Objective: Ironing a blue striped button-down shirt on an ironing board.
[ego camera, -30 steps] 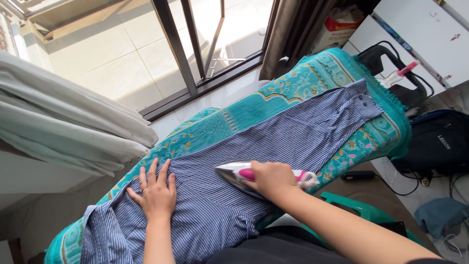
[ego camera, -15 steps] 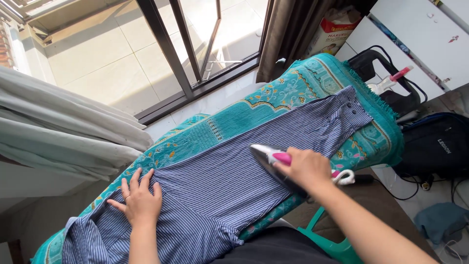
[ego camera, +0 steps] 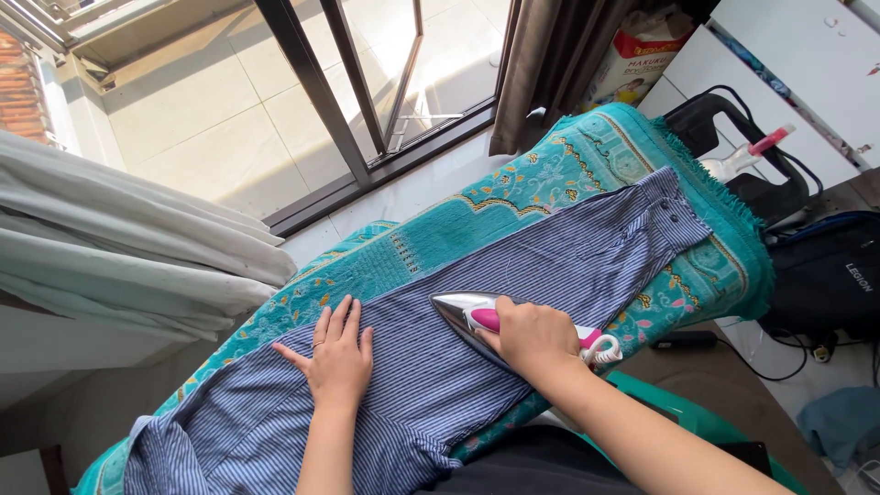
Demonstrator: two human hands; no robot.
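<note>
Striped shirt (ego camera: 550, 275) | left hand (ego camera: 337, 362) flat on it | right hand (ego camera: 532, 335) gripping iron (ego camera: 477, 316)

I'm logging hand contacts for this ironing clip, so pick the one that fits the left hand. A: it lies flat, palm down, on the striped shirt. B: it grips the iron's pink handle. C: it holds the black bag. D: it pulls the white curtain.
A: the left hand lies spread, palm down, on the striped shirt, while the right hand grips the iron.
</note>
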